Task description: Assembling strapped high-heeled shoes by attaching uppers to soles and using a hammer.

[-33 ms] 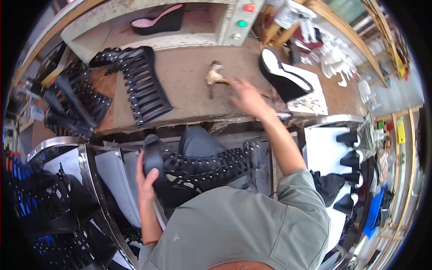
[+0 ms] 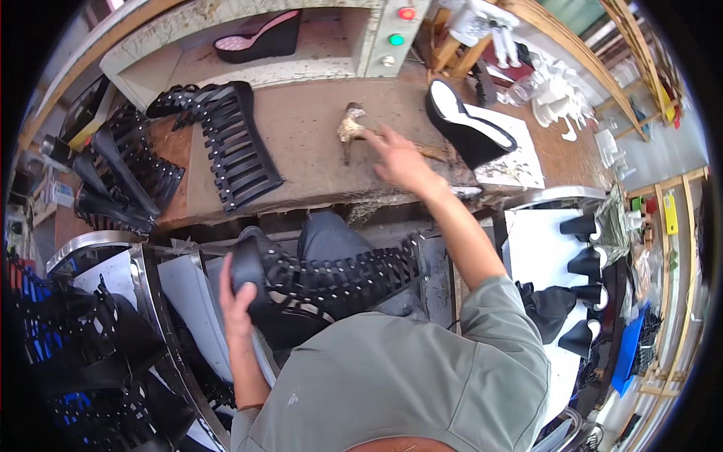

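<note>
Across my lap lies a black strappy, studded wedge sandal boot [image 2: 331, 282], its toe toward the left. My left hand [image 2: 236, 309] is at that toe, with the thumb against its near side and the fingers along its outer edge. On the bench rests a hammer [image 2: 351, 126] with a worn head and a wooden handle. Over the handle is my right hand [image 2: 403, 160], fingers apart and not wrapped round it; whether the fingertips touch it I cannot tell. To its right a black wedge sole [image 2: 476, 139] with a white insole rests partly on white paper.
A flat black strappy upper [image 2: 239, 147] lies on the bench's left half, beside more black strappy footwear [image 2: 124, 177]. Behind, a machine opening [image 2: 316, 54] holds a pink-lined wedge sole [image 2: 260, 39]. Metal-edged racks with black shoe parts flank me.
My right hand's fingers look more spread over the hammer handle. My left hand has shifted slightly left at the toe. The whole view has shifted a little.
</note>
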Demonstrator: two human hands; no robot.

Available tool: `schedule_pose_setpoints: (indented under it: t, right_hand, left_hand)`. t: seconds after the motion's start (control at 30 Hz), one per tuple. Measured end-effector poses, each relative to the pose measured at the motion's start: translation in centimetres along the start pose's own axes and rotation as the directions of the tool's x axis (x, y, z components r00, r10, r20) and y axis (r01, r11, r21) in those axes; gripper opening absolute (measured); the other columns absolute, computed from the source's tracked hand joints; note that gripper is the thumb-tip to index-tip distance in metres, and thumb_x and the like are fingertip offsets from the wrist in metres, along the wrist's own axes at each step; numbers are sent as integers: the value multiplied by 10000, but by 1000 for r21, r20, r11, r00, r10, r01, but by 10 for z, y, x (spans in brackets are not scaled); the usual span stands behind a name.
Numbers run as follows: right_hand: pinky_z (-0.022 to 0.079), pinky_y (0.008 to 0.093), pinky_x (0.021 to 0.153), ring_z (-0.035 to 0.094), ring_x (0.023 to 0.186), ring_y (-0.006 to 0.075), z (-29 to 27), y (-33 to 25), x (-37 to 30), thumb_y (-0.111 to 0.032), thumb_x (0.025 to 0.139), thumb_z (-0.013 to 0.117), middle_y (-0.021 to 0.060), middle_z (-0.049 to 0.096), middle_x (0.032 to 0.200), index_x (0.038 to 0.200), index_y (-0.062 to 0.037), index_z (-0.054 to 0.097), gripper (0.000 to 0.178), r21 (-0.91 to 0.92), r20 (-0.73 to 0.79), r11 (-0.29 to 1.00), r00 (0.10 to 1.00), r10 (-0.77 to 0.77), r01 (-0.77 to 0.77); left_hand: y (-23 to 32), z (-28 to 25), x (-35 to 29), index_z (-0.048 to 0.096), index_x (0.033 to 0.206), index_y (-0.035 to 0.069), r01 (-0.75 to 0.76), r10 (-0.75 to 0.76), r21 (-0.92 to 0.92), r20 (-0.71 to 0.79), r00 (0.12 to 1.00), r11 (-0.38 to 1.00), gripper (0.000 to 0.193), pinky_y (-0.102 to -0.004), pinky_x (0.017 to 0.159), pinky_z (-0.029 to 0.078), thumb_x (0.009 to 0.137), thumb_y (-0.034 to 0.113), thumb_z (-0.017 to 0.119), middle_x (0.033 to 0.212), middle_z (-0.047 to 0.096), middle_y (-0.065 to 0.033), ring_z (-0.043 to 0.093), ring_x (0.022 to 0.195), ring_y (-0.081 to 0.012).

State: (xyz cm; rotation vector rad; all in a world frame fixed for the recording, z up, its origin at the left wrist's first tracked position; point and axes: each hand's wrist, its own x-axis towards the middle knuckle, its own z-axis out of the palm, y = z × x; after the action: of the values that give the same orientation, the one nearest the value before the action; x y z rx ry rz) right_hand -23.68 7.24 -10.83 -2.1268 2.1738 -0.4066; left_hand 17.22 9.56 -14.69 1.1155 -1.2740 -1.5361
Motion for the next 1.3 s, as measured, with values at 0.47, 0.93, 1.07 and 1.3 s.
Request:
schedule_pose_setpoints:
  t: [0.47,0.93,1.07,1.3]
  right_hand:
    - [435,243,641,532,748,101,4,33,2,-49,761,600,3,576,914,1184,-88,569,425,887,136,435,988,78,-157]
    - [427,228,482,519,533,153,-60,-177,-59,-319,912,517,211,563,1028,1009,3,543,337,937,-85,-346,991,-105,44]
    - [425,240,467,523,532,158,-79,-207,-59,-322,925,496,221,552,1014,997,19,533,350,934,-72,-358,987,-145,16]
    - [489,280,643,585,702,168,-101,-215,-73,-244,849,610,190,617,987,955,-3,569,266,987,-27,-154,888,-459,-50]
  left_hand:
    - [89,-8,-74,251,1456,4,-215,155,-550,-154,976,807,695,-353,1020,406,875,267,528,1362,463,-162,527,1187,-252]
    - [100,41,-87,66,1499,-5,-118,223,-422,210,952,899,908,-348,1122,205,845,358,581,1484,300,-159,311,1366,-236]
    - [112,42,-94,52,1499,2,-141,222,-334,218,950,932,932,-376,1117,208,838,377,593,1479,283,-180,304,1363,-256]
    - [101,37,-100,18,1493,28,-207,280,-340,183,943,917,893,-419,1101,227,860,348,560,1463,286,-181,325,1336,-273]
